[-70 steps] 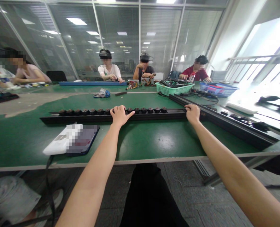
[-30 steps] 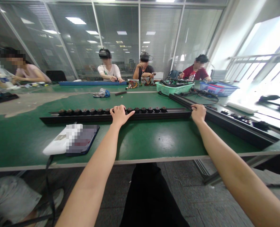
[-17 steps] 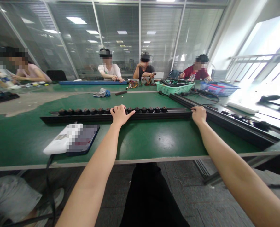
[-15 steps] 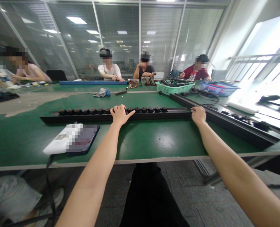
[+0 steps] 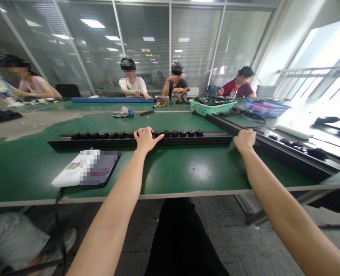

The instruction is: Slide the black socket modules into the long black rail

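While stretched across a green-topped workbench, the left hand lies open, fingers spread, across a black rail carrying a single row of 13 visible dark round parts, seven left of the hand and six right of it, with any beneath the palm hidden. The right hand sits on the edge of a second black rail, angled away just past the first rail's end; whether it is clenched cannot be told. Near the left hand lies one pixelated flat device. Two baskets stand farther along the bench, a green one holding cables and a blue one. Four co-workers sit around the bench, three opposite and one at far left. Glass partitions with blinds close the room's far side, bright windows line the right, and grey floor tiles lie below.
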Tool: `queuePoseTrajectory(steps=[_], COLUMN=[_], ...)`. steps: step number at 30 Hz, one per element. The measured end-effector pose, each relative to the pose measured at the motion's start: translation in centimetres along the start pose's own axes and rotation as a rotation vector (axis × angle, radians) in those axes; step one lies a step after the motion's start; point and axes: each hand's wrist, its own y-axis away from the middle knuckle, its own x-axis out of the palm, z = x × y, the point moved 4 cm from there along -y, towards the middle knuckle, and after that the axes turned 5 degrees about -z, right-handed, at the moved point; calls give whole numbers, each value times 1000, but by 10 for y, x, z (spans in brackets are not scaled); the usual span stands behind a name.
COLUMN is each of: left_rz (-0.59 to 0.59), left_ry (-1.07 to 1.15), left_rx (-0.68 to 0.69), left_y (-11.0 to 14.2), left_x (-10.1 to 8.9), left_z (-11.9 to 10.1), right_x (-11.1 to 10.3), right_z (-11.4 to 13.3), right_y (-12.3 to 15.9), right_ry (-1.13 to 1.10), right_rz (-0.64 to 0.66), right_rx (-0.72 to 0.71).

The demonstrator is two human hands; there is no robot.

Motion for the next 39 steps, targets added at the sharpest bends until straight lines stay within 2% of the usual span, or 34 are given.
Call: queuePoseTrajectory(steps=[4,11,15,17,20,24,27,31,39], left_rz=[0,-4,-14,-15,-13,-10,-13,-15,-6], left_ry=[-4,20,16,12,14,12,5,-8,-17], left_rx=[-3,5,3,2,2,-2,2,4,-1], left_y=[0,0,-1,-1,-1,-1,-1,-1,-1], left_x=[-1,1,2,3,3,3,3,2,2], left_z=[0,2,3,4,4,4,4,3,3], right_x=[-7,-13,-18,-23,-29,-28,-23,-13,-4], right_z=[10,12,15,29,65,121,153,171,167], right_y=[5,5,9,13,26,53,74,90,95], right_ry=[67,14,143,148,61,-108,-203,-187,-96], right_rz=[10,-38,85,66,4,87,163,207,257], right_rx=[174,233,260,158,-122,-548,-768,-869,-884])
